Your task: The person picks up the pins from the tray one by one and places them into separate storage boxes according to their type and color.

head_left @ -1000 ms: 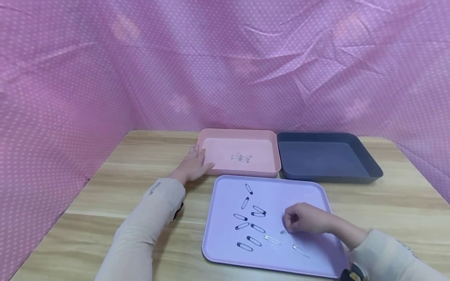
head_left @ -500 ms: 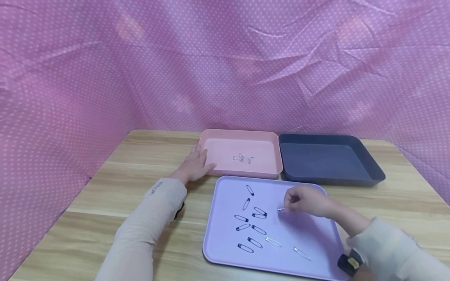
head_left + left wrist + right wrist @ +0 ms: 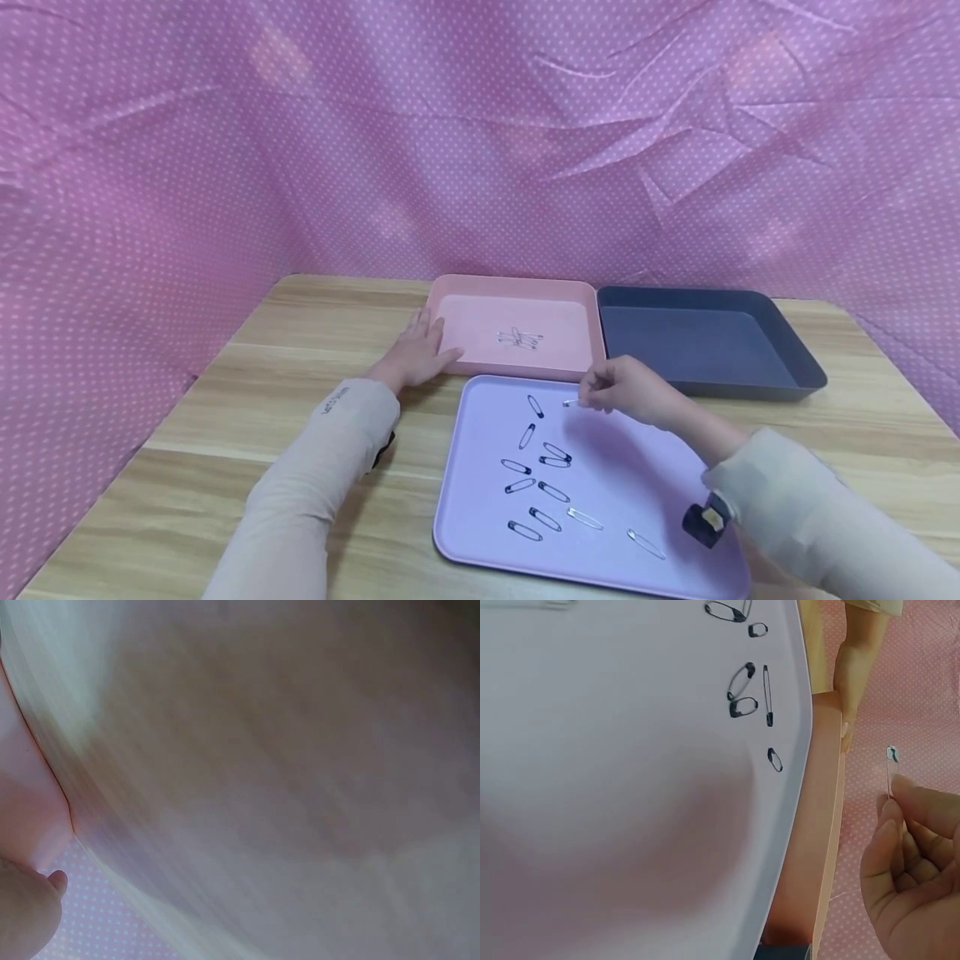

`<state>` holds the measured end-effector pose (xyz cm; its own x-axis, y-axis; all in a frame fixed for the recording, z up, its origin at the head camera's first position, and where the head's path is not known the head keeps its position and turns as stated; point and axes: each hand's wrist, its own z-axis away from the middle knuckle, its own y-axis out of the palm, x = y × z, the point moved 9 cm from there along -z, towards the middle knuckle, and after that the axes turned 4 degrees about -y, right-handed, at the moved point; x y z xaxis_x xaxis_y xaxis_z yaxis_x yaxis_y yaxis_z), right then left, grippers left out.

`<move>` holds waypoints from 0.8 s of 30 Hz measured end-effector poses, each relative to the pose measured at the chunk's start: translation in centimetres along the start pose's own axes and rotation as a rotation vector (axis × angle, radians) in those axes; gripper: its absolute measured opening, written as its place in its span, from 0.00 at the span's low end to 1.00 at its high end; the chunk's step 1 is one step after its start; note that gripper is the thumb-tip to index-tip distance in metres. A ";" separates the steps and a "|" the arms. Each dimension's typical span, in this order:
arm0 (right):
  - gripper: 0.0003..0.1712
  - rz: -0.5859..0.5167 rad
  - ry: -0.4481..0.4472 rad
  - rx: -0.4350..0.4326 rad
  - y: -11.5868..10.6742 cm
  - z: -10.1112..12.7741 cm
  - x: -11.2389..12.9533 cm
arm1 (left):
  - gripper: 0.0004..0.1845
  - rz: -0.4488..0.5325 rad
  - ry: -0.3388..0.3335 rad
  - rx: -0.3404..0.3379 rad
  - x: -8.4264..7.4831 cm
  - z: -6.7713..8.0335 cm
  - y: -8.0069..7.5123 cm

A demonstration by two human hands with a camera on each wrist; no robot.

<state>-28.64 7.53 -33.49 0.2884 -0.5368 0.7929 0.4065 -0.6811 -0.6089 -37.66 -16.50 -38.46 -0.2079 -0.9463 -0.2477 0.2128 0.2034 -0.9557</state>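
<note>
My right hand (image 3: 611, 390) pinches a silver safety pin (image 3: 570, 403) (image 3: 890, 771) above the far edge of the lilac tray (image 3: 645, 467), close to the pink tray (image 3: 570, 354). Several black safety pins (image 3: 536, 462) and two silver ones (image 3: 583, 518) lie on the lilac tray. A small heap of silver pins (image 3: 517, 337) sits in the pink tray. My left hand (image 3: 416, 354) rests flat on the table, fingers touching the pink tray's left rim. The left wrist view is blurred, showing only a fingertip (image 3: 30, 900).
A dark grey tray (image 3: 802, 371) stands to the right of the pink one, with nothing visible in it. The wooden table (image 3: 247, 400) is walled by pink dotted cloth (image 3: 480, 150) at the back and both sides.
My right hand lifted a silver pin from the lilac tray's right part and carried it up and left toward the pink tray. The left hand stayed put.
</note>
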 end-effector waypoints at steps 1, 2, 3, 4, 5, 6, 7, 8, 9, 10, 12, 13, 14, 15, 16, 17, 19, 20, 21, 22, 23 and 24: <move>0.04 -0.002 0.000 -0.003 0.0 -0.2 0.1 | 0.41 -0.001 0.001 -0.001 0.0 0.0 0.0; 0.04 -0.002 0.000 -0.006 -0.1 -0.5 0.1 | 0.41 -0.001 0.001 -0.002 0.1 -0.1 0.1; 0.04 -0.001 0.002 -0.010 -0.1 -0.7 0.2 | 0.41 -0.001 0.001 -0.004 0.1 -0.1 0.1; 0.03 0.002 0.007 -0.015 -0.2 -1.0 0.2 | 0.41 0.000 0.002 -0.006 0.1 -0.1 0.1; 0.03 0.001 0.012 -0.023 -0.4 -1.2 0.2 | 0.41 -0.002 0.002 -0.006 0.1 -0.2 0.1; 0.02 0.006 0.019 -0.033 -0.5 -1.5 0.2 | 0.41 -0.001 0.003 -0.008 0.0 -0.2 0.1; 0.02 0.009 0.027 -0.043 -0.7 -1.8 0.1 | 0.41 -0.001 0.002 -0.008 0.0 -0.1 0.1; 0.02 0.006 0.037 -0.053 -0.8 -2.1 0.1 | 0.41 0.002 0.002 -0.007 0.0 -0.1 0.1; 0.02 0.003 0.050 -0.063 -1.0 -2.3 0.0 | 0.41 0.003 0.002 -0.006 0.0 -0.1 0.1; 0.03 -0.001 0.064 -0.075 -1.1 -2.6 -0.1 | 0.41 0.003 0.000 -0.006 -0.1 0.0 0.1; 0.04 -0.010 0.090 -0.099 -1.4 -3.2 -0.4 | 0.40 0.006 -0.002 -0.004 -0.1 0.0 0.0; 0.05 -0.021 0.102 -0.111 -1.6 -3.5 -0.5 | 0.41 0.005 -0.006 -0.003 -0.1 0.0 0.0; 0.05 -0.034 0.119 -0.125 -1.7 -3.7 -0.7 | 0.41 0.005 -0.006 -0.002 -0.1 0.0 -0.1; 0.06 -0.044 0.136 -0.139 -1.8 -4.0 -0.9 | 0.41 0.000 -0.006 -0.003 -0.1 0.0 -0.1; 0.06 -0.058 0.151 -0.154 -1.9 -4.2 -1.0 | 0.41 -0.004 -0.006 -0.004 -0.1 0.0 -0.1; 0.07 -0.069 0.164 -0.168 -2.0 -4.5 -1.2 | 0.41 -0.008 -0.003 -0.005 -0.1 0.0 -0.2; 0.08 -0.103 0.179 -0.194 -2.1 -5.0 -1.5 | 0.41 -0.017 0.002 -0.007 -0.1 0.0 -0.2; 0.08 -0.119 0.186 -0.207 -2.1 -5.2 -1.6 | 0.41 -0.021 0.005 -0.009 -0.1 0.0 -0.2; 0.09 -0.135 0.189 -0.221 -2.2 -5.5 -1.7 | 0.41 -0.025 0.005 -0.011 -0.1 0.0 -0.2; 0.08 -0.153 0.191 -0.237 -2.2 -5.8 -1.8 | 0.41 -0.025 0.007 -0.012 -0.1 0.0 -0.2; 0.09 -0.171 0.189 -0.254 -2.3 -6.1 -1.9 | 0.41 -0.024 0.007 -0.011 -0.1 0.0 -0.2; 0.08 -0.198 0.186 -0.271 -2.3 -6.3 -2.0 | 0.41 -0.023 0.005 -0.010 -0.1 0.0 -0.1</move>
<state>-35.64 6.99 -33.80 0.0548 -0.4459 0.8934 0.1875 -0.8742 -0.4479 -37.66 -16.43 -38.31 -0.2171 -0.9495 -0.2264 0.1979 0.1843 -0.9627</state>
